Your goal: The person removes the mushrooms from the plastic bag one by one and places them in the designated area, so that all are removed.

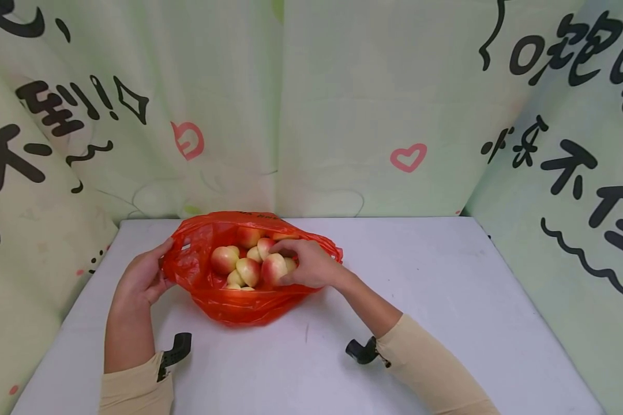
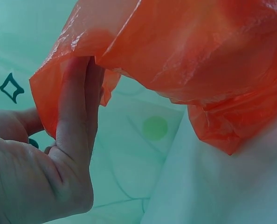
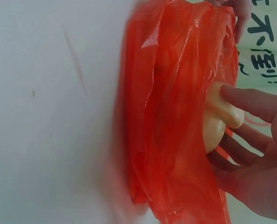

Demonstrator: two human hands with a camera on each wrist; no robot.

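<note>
A red plastic bag (image 1: 249, 308) lies on the table with its mouth open, showing several round red-and-yellow fruits (image 1: 223, 260) that look like peaches or apples. At the bag's left end, my left hand (image 1: 145, 274) holds the edge; the left wrist view shows the thumb on one side of the film and the fingers on the other. Reaching in from the right, my right hand (image 1: 311, 262) grips a fruit (image 1: 273, 268) near the bag's right side. In the right wrist view, the thumb rests on pale yellow fruit (image 3: 215, 130) with fingers beneath; the bag hides part of it.
The table (image 1: 420, 288) has a white cover. Behind and to the sides hangs a pale green curtain (image 1: 374, 104) with black writing and pink hearts. Black wrist mounts (image 1: 362, 351) sit on both beige sleeves.
</note>
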